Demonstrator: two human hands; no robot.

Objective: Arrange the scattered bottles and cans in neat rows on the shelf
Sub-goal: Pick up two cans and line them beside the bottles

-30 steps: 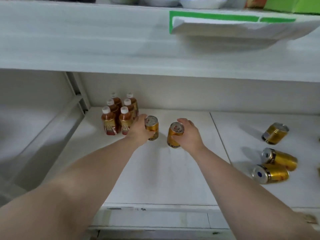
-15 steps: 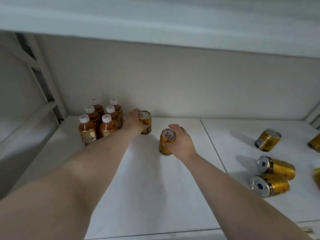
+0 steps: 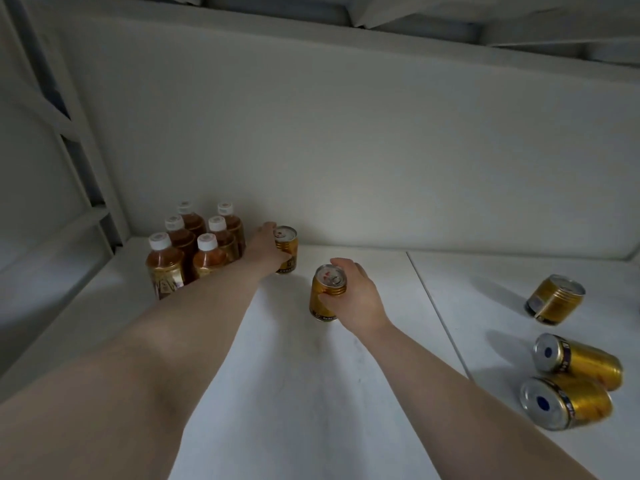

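Observation:
Several brown tea bottles [image 3: 194,247] with white caps stand in two rows at the back left of the white shelf [image 3: 311,393]. My left hand [image 3: 265,247] grips an upright gold can [image 3: 287,249] right beside the bottles, near the back wall. My right hand [image 3: 356,294] holds a second upright gold can [image 3: 325,294] a little nearer and to the right. Three more gold cans lie on their sides at the right: one [image 3: 556,299] farther back, two [image 3: 581,362] [image 3: 568,403] near the front.
The shelf's back wall [image 3: 346,150] rises close behind the bottles. A white metal upright [image 3: 86,161] with braces bounds the left side. The upper shelf's underside [image 3: 381,15] hangs overhead. A seam [image 3: 436,306] splits the shelf board.
Both hands have pushed their cans deeper into the shelf; the left can now stands next to the bottle rows. My head has dipped under the upper shelf, closer in.

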